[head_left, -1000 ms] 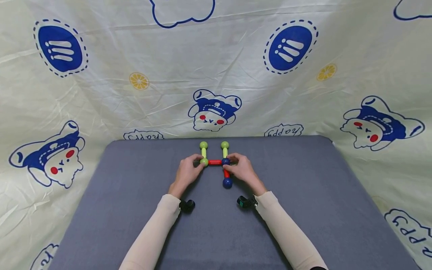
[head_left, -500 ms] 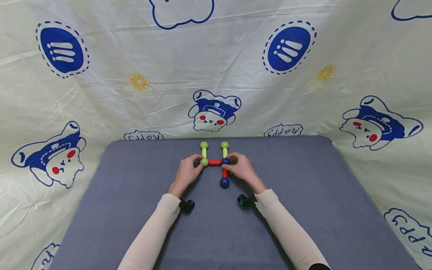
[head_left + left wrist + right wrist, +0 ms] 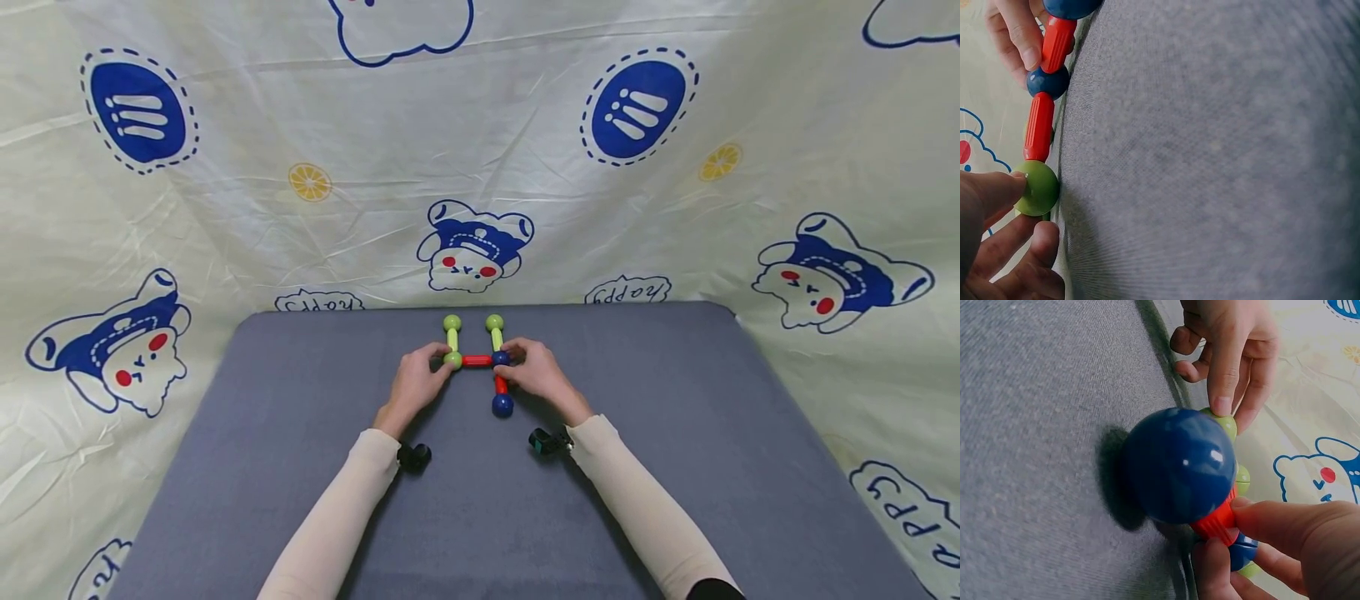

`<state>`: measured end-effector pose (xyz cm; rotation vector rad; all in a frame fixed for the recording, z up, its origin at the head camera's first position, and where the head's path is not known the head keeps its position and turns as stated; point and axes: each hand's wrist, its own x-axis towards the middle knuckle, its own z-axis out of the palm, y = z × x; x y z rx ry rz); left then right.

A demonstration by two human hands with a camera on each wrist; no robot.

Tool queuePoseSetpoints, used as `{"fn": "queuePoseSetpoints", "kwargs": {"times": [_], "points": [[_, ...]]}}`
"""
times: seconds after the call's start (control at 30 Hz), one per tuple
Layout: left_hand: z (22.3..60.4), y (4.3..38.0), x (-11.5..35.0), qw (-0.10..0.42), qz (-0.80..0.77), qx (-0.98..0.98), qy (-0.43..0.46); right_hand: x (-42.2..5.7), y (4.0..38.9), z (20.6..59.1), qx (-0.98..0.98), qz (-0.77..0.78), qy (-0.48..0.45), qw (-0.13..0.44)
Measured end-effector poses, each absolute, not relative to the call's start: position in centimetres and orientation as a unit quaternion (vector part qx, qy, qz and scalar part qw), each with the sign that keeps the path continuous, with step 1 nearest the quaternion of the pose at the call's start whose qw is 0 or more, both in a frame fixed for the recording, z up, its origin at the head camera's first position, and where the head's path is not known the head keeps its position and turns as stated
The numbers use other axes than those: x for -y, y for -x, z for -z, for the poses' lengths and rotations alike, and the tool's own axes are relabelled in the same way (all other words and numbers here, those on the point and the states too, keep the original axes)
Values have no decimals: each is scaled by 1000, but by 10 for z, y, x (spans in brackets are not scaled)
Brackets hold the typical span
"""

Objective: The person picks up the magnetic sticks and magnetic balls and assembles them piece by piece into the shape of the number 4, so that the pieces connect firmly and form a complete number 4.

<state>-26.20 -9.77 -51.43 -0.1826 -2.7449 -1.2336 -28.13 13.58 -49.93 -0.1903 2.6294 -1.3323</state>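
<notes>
A ball-and-stick building toy lies near the table's far edge, in two hands. My left hand [image 3: 415, 385] pinches the green ball [image 3: 1040, 189] at its left corner. A red stick [image 3: 477, 361] runs from there to a blue ball [image 3: 500, 358]. My right hand [image 3: 542, 372] grips this joint, with thumb and fingertips at the blue ball and the end of a second red stick [image 3: 1217, 523]. That stick points toward me and ends in another blue ball [image 3: 1179, 465]. Two light-green sticks reach away, tipped by a left green ball [image 3: 452, 322] and a right green ball [image 3: 494, 321].
Grey cloth covers the table [image 3: 480, 517]. Behind it hangs a pale printed curtain [image 3: 480, 125], which also shows at both sides. A small black camera sits on each wrist, the left camera [image 3: 414, 457] and the right camera [image 3: 546, 442].
The near blue ball swung left, then slightly back right. The right light-green stick now tilts a little to the left. Both hands stay nearly where they were.
</notes>
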Motion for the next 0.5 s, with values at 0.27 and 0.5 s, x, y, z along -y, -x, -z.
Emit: {"fn": "queuePoseSetpoints", "kwargs": {"times": [0.27,0.5], "points": [[514,261,96,65,404,910,59,-139,282,500,-885,449,70,100],[513,255,117,47,377,923,63,-161,282,494,-913,391,87,80]]}}
